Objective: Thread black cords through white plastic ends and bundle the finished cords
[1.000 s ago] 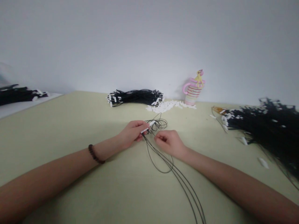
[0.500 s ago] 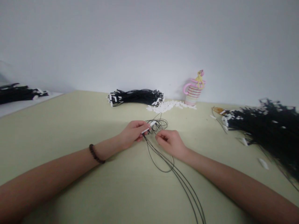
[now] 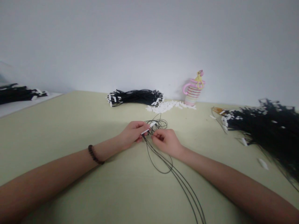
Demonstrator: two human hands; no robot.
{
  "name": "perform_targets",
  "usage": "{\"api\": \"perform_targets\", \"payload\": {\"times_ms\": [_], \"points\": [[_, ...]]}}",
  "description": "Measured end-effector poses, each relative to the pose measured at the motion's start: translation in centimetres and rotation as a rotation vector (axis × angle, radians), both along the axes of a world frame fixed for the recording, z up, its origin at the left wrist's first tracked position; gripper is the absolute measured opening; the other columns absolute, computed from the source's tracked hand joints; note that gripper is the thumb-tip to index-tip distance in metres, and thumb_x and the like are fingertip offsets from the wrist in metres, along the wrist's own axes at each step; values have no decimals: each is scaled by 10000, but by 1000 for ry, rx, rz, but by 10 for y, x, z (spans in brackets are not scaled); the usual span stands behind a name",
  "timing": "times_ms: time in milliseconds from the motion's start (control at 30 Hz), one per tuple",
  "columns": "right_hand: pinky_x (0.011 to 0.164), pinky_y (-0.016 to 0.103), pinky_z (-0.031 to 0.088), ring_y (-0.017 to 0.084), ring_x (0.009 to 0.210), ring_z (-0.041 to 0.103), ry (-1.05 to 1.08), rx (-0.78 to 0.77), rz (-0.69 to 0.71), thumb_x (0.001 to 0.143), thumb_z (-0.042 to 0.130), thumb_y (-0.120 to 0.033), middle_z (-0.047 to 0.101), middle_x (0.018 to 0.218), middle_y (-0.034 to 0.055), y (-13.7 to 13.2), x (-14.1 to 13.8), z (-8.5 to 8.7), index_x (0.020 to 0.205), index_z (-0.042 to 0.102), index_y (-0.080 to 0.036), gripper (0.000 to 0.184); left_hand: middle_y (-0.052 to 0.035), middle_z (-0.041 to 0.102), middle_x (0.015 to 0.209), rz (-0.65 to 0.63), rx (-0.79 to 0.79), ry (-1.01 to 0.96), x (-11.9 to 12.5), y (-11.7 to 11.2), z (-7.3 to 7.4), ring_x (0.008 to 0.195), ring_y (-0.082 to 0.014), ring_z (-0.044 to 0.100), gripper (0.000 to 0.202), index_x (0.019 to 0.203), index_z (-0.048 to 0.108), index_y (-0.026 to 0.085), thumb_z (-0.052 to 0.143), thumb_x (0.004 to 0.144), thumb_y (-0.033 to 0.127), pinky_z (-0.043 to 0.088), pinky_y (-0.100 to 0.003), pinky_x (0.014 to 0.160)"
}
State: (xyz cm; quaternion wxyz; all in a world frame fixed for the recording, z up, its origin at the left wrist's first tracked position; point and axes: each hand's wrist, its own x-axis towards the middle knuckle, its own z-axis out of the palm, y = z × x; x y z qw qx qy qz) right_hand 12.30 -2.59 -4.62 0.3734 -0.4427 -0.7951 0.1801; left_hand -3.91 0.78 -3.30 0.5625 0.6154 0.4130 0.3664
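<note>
My left hand [image 3: 135,132] pinches a slim white connector [image 3: 145,131] from which several thin black cables [image 3: 179,174] trail toward the lower right. Another white piece [image 3: 153,124] sticks out just past its fingertips, over a loose tangle of black cable [image 3: 162,123] on the table. Close by on the right, my right hand [image 3: 166,140] is closed, thumb against forefinger, right beside the cables. It seems to hold a thin black cable, though its fingers largely hide the grip.
At the back lies a bundle of black cables [image 3: 137,97] with white ends, beside scattered white pieces [image 3: 165,106]. A striped pink cup [image 3: 193,92] stands near the wall. A large cable heap [image 3: 268,127] covers the right side. More cables [image 3: 18,94] lie at far left.
My right hand has moved slightly left, nearer to my left hand and the connector. My left hand keeps its pinch almost unmoved.
</note>
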Motion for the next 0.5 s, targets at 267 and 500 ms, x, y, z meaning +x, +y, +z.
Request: {"api": "perform_targets", "payload": {"times_ms": [267,500], "points": [[477,181,287,66,472,388,32,50,-3,688,475,-149,443,497,-27,-1,3,1,521,480,-146,166,34,423,541,26,-4,24,1,0,1,381,-21,323,250,659,542,125,565,710,368,241,-135,318],[486,186,279,71,491,397,-37,121,-31,680,480,-136,444,507,-24,-2,2,0,511,457,-149,171,37,418,539,21,-16,7,1,0,2,382,-20,317,232,655,542,124,573,705,349,231,-136,314]]}}
